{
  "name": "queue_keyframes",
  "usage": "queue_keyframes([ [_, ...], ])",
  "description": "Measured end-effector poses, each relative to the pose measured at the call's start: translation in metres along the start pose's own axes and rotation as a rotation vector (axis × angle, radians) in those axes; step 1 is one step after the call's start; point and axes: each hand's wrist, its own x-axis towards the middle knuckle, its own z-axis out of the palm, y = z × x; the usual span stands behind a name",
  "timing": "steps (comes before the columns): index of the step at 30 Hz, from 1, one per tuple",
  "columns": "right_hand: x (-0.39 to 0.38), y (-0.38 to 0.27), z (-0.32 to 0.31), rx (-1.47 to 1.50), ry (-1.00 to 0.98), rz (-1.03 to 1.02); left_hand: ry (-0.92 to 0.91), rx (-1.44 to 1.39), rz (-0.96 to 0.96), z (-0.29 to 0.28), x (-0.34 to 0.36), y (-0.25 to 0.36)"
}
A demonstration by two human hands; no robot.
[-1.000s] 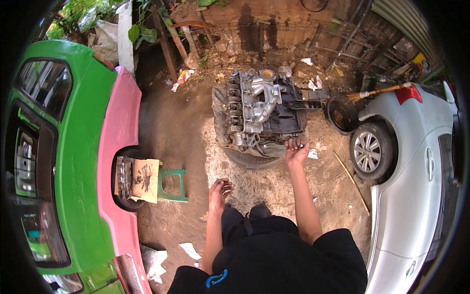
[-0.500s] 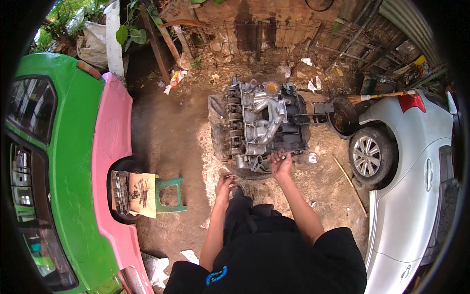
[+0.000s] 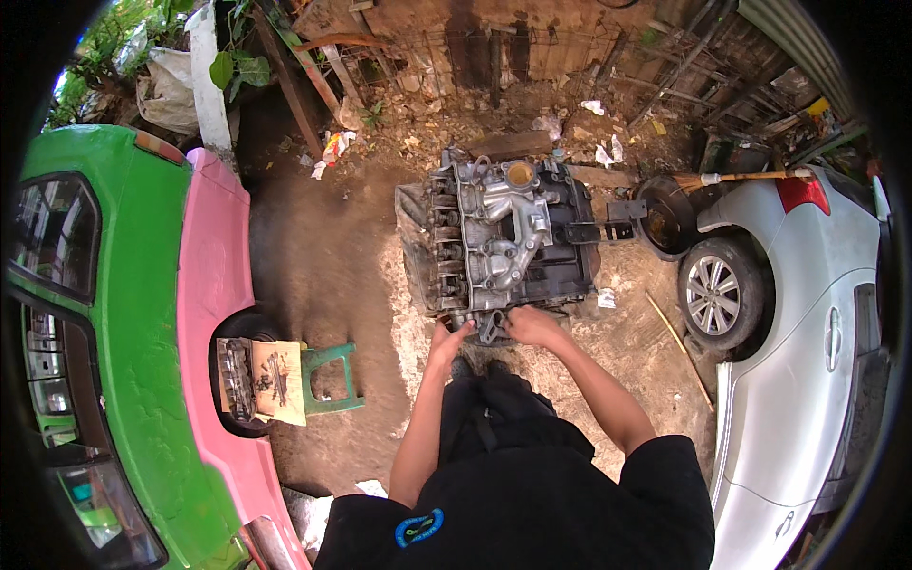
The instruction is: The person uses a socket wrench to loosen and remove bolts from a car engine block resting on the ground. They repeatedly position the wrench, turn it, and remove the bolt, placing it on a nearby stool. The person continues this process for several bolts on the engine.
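Observation:
A car engine (image 3: 560,228) sits on the ground in front of me, with a silver intake manifold (image 3: 518,252) on top and a row of exposed rocker parts (image 3: 446,237) along its left side. My left hand (image 3: 448,339) grips the near left corner, thumb stretched to the right and fingers mostly hidden. At the near edge, just right of a small round metal outlet (image 3: 491,329), my right hand (image 3: 534,326) is closed on the engine with its fingertips curled out of sight. No separate tool shows in either hand.
On the left stand a green and pink car (image 3: 214,247) and a green stool (image 3: 332,377). Cardboard (image 3: 290,404) beside it carries a metal engine part (image 3: 237,378) and small pieces. To the right are a silver car (image 3: 788,380), a black basin (image 3: 665,218) and a thin stick (image 3: 679,347).
Both hands have moved forward onto the engine's near edge. The left came up from beside my legs; the right, raised with curled fingers before, now reaches down. The view has shifted slightly.

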Motion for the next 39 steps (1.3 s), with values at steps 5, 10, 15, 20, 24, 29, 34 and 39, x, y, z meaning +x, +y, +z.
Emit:
queue_keyframes([
  [5,-0.021,-0.018,0.017,-0.072,0.092,0.054,0.094,0.043,0.016,0.003,0.009,-0.013],
  [10,-0.019,-0.004,0.004,-0.046,0.032,0.001,0.118,0.035,0.103,0.004,0.021,-0.017],
  [15,-0.011,-0.002,-0.007,-0.004,0.163,0.08,0.164,0.012,0.063,0.012,0.013,-0.029],
  [20,-0.029,-0.014,0.022,-0.023,0.165,0.05,0.218,0.004,0.095,0.021,0.005,-0.013],
  [24,-0.006,0.001,-0.013,-0.128,0.011,-0.113,0.243,0.048,0.094,0.023,-0.004,-0.008],
  [29,-0.033,-0.027,0.028,-0.087,0.172,0.148,0.309,0.126,0.133,0.021,0.01,-0.025],
  [34,-0.01,0.003,0.026,0.014,0.045,0.062,0.238,0.131,0.189,0.018,0.024,-0.024],
  [39,0.006,0.005,0.001,-0.052,-0.06,-0.068,0.285,0.199,0.165,0.027,-0.004,-0.011],
])
